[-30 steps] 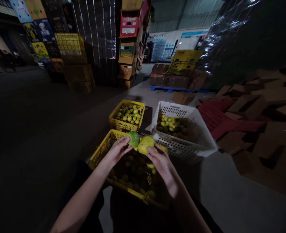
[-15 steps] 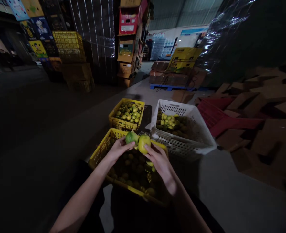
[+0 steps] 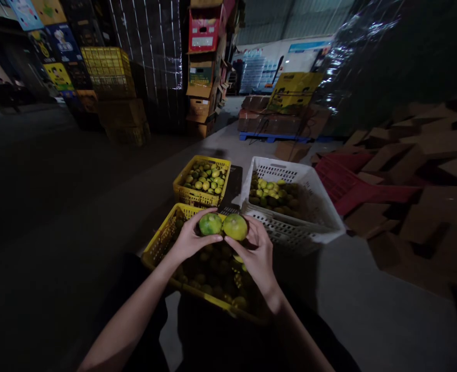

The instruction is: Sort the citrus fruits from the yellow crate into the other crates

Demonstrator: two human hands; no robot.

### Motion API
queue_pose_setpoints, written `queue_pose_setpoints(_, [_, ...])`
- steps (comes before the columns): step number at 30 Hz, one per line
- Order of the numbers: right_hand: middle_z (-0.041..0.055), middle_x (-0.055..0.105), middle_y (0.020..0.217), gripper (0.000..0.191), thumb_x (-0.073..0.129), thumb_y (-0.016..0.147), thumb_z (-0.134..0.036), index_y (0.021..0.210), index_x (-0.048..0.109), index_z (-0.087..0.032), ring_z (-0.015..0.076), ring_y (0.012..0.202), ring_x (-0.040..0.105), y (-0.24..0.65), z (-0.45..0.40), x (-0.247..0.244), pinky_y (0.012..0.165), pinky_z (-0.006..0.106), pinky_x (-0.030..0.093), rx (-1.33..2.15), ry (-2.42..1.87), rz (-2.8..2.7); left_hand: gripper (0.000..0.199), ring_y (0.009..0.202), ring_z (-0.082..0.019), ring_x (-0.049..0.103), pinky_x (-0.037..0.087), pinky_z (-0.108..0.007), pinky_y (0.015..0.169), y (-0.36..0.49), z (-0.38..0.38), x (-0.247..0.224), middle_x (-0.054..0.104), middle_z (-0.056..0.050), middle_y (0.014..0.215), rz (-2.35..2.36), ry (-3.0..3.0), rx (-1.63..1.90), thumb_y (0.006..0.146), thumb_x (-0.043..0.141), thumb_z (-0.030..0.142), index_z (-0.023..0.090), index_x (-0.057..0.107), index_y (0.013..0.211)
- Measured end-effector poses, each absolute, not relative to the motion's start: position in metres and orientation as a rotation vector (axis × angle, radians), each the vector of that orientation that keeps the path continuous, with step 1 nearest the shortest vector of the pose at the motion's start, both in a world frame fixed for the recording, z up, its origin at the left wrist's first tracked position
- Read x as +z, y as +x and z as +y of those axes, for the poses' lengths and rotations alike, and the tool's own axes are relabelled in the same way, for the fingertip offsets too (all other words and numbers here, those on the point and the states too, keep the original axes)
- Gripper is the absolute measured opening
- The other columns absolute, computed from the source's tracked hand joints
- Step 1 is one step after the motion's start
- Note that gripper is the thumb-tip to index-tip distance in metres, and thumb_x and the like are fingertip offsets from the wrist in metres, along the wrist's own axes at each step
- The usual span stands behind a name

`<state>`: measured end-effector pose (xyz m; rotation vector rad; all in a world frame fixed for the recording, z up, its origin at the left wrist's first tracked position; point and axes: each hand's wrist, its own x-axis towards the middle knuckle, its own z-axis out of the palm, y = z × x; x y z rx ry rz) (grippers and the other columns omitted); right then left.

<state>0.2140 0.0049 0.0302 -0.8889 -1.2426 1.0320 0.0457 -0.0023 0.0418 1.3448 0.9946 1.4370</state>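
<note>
My left hand (image 3: 189,239) is closed round a green citrus fruit (image 3: 209,224). Side by side with it is a yellower-green citrus fruit (image 3: 235,227), gripped between the thumb and fingers of my right hand (image 3: 256,251). The two fruits are almost touching, above the near yellow crate (image 3: 159,246). That crate has many similar fruits (image 3: 208,268) lying in shadow inside. Beyond it stands a smaller-looking yellow crate (image 3: 194,197) filled with green and yellow fruit. To the right, a white crate (image 3: 313,199) holds more of the same fruit in its left part.
Red crates (image 3: 344,181) and a heap of flattened cardboard (image 3: 425,222) lie at the right. Behind, a blue pallet (image 3: 270,137) bears boxes, and a tall stack of cartons (image 3: 201,77) rises. Stacked yellow crates (image 3: 108,70) stand at the back left.
Both fruits have turned in my fingers and now sit level next to each other. My right hand has shifted slightly right, its fingers now round the fruit's far side.
</note>
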Motion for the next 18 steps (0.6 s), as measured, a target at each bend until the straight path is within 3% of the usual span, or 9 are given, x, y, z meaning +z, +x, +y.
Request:
queue_pose_setpoints(3, [0.0026, 0.063, 0.123, 0.044, 0.075, 0.073, -0.036, 0.114, 0.061, -0.03, 0.0235, 0.111, 0.059, 0.209, 0.005, 0.029, 0.094, 0.037, 0.048, 1.326, -0.826, -1.052, 0.064, 0.084, -0.022, 0.066, 0.052, -0.03, 0.074, 0.051, 0.001, 0.035, 0.069, -0.008, 0.098, 0.929, 1.062, 1.349, 0.07, 0.073, 0.054, 0.021, 0.057, 0.122])
queue_pose_setpoints(6, [0.0008, 0.069, 0.104, 0.027, 0.066, 0.08, -0.045, 0.101, 0.066, -0.027, 0.0202, 0.09, 0.065, 0.202, 0.007, 0.026, 0.081, 0.034, 0.053, 1.541, -0.784, -0.838, 0.067, 0.057, -0.016, 0.062, 0.051, -0.027, 0.056, 0.058, 0.002, 0.031, 0.067, -0.004, 0.074, 0.873, 0.799, 1.238, 0.076, 0.061, 0.065, 0.018, 0.052, 0.123])
queue_pose_setpoints(9, [-0.0012, 0.069, 0.081, 0.027, 0.066, 0.078, -0.05, 0.084, 0.066, -0.024, 0.0167, 0.068, 0.062, 0.199, 0.011, 0.023, 0.065, 0.03, 0.054, 1.681, -0.794, -0.69, 0.051, 0.053, -0.011, 0.06, 0.053, -0.022, 0.057, 0.06, 0.003, 0.031, 0.067, -0.006, 0.07, 0.914, 0.599, 1.158, 0.088, 0.05, 0.057, 0.01, 0.061, 0.106])
queue_pose_setpoints(13, [-0.0013, 0.069, 0.08, 0.025, 0.069, 0.074, -0.047, 0.084, 0.065, -0.025, 0.0149, 0.063, 0.061, 0.2, 0.017, 0.02, 0.059, 0.027, 0.054, 1.788, -0.815, -0.506, 0.049, 0.052, -0.009, 0.061, 0.054, -0.018, 0.057, 0.058, 0.009, 0.026, 0.069, -0.009, 0.074, 0.946, 0.425, 1.095, 0.094, 0.042, 0.051, 0.008, 0.065, 0.093])
queue_pose_setpoints(18, [0.0014, 0.07, 0.078, 0.019, 0.067, 0.073, -0.043, 0.078, 0.062, -0.025, 0.0163, 0.064, 0.062, 0.207, 0.023, 0.008, 0.061, 0.029, 0.055, 1.801, -0.836, -0.432, 0.035, 0.052, -0.009, 0.062, 0.051, -0.017, 0.051, 0.064, 0.011, -0.014, 0.069, -0.003, 0.075, 0.96, 0.499, 0.95, 0.084, 0.06, 0.048, 0.015, 0.065, 0.097])
